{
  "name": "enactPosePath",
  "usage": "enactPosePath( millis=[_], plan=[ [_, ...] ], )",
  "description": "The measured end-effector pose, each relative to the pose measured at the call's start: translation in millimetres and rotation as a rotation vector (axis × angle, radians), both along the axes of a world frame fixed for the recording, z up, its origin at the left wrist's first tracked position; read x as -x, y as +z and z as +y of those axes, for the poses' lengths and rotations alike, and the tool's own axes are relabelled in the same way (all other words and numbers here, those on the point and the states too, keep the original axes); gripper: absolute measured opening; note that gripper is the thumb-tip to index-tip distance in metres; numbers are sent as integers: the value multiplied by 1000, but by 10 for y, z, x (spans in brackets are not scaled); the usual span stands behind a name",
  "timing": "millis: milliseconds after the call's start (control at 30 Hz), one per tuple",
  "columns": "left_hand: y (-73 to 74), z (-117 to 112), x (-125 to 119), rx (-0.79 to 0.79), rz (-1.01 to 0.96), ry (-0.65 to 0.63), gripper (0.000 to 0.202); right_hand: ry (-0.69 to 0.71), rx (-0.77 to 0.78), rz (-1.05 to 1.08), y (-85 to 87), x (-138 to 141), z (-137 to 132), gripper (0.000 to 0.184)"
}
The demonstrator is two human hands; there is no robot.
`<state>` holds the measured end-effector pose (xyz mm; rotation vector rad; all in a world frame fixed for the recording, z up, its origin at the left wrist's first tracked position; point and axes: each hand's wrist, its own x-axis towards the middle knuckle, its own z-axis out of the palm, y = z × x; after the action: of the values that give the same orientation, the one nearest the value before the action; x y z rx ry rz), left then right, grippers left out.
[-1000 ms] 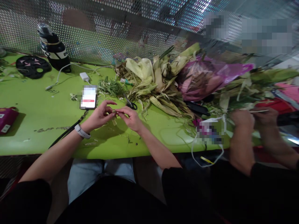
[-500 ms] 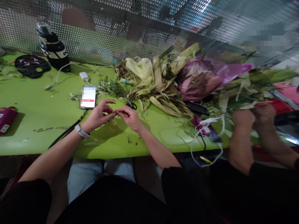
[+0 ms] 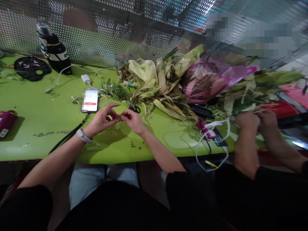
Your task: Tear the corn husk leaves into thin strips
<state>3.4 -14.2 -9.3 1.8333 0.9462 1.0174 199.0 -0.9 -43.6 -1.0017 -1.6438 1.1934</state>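
Observation:
My left hand (image 3: pixel 102 120) and my right hand (image 3: pixel 132 121) meet fingertip to fingertip over the green table (image 3: pixel 38 128). Together they pinch a small pale strip of leaf (image 3: pixel 118 117); both hands are closed on it. A watch band circles my left wrist. Black scissors (image 3: pixel 134 108) lie just beyond my right hand. A phone (image 3: pixel 90 100) lies just beyond my left hand, with a white charger (image 3: pixel 85 78) behind it. A heap of dry corn husks (image 3: pixel 158 86) sits farther back.
A person at my right works with both hands (image 3: pixel 257 120) among green leaves. A pink plastic bag (image 3: pixel 211 78) tops the husk heap. A black bottle (image 3: pixel 54 48) and a black disc (image 3: pixel 31 67) stand far left, a magenta pouch (image 3: pixel 6 122) at the left edge. Perforated metal wall behind.
My hands stay joined on the strip, the fingers shifting slightly. The other person's hands have moved about among the leaves at the right.

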Motion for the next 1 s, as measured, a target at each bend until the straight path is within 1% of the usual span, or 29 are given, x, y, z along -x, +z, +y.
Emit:
enactPosePath(
  millis=[67, 100, 200, 267, 367, 467, 567, 667, 767, 867, 1000],
  plan=[
    [18, 10, -5, 73, -47, -15, 57, -33, -16, -5, 19, 6, -13, 37],
    [24, 17, -6, 139, -70, -21, 56, -51, -24, 0, 30, 10, -21, 37],
    [27, 37, -5, 387, -102, -51, 44, -85, -26, 24, 63, 20, -41, 39],
    [19, 44, -2, 481, -96, -83, 37, -98, -19, 24, 83, 23, -51, 40],
    [9, 43, -4, 471, -99, -111, 35, -118, -45, -11, 98, 27, -65, 38],
    [8, 35, -14, 424, -99, -121, 32, -154, -158, -89, 86, 35, -82, 35],
    [5, 25, -27, 395, -94, -105, 28, -223, -409, -212, 62, 47, -100, 31],
    [-8, 17, -39, 416, -136, -61, 26, -293, -672, -348, 49, 53, -111, 27],
    [-33, 22, -44, 444, -192, -26, 30, -284, -828, -453, 47, 37, -112, 24],
    [-65, 35, -44, 428, -216, -14, 34, -243, -909, -541, 40, 5, -114, 24],
    [-82, 40, -33, 399, -270, -7, 35, -226, -927, -607, 26, -27, -125, 30]
  ],
)
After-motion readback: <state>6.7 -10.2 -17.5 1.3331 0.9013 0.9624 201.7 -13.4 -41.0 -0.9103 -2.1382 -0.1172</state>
